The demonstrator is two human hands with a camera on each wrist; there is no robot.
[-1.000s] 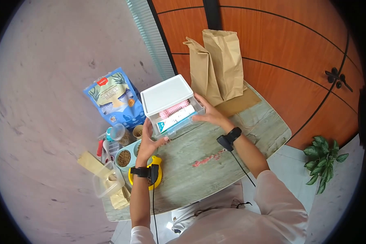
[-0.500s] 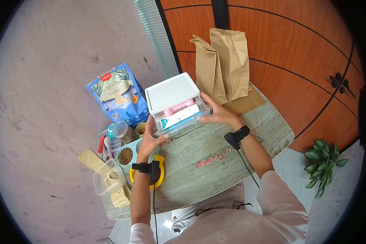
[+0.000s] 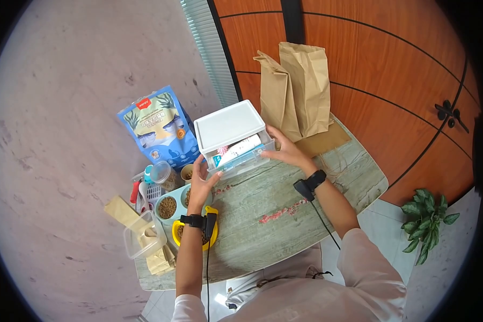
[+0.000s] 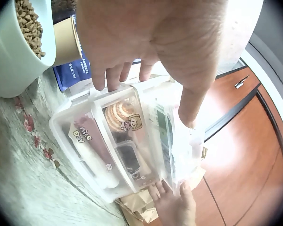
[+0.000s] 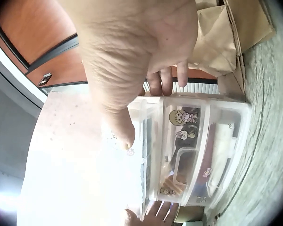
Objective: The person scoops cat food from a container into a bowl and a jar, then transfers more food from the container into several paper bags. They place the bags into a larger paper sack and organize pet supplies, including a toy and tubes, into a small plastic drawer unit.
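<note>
A small drawer organizer (image 3: 229,126) with a white top and clear drawers stands at the far side of the table. Its top drawer (image 3: 247,161) is partly out, showing a white tube (image 3: 242,148) and part of a pink spiky thing (image 3: 222,151). My left hand (image 3: 200,183) grips the organizer's left side, fingers round the edge and thumb on the drawer front. My right hand (image 3: 287,151) holds the opposite side likewise, thumb at the front. In the right wrist view, the lower drawers (image 5: 186,141) are in and bear cartoon stickers; small items show through them.
A blue food bag (image 3: 161,129) stands left of the organizer, paper bags (image 3: 300,91) to its right. Nearer lie a bowl of kibble (image 3: 167,207), a yellow bowl (image 3: 215,239), a lidded tub (image 3: 163,174) and a clear container (image 3: 139,244). Reddish bits (image 3: 282,212) are scattered on the table.
The top drawer has slid further in, so less of the tube and pink thing shows. Both hands stay at the organizer's sides. The head view has shifted slightly.
</note>
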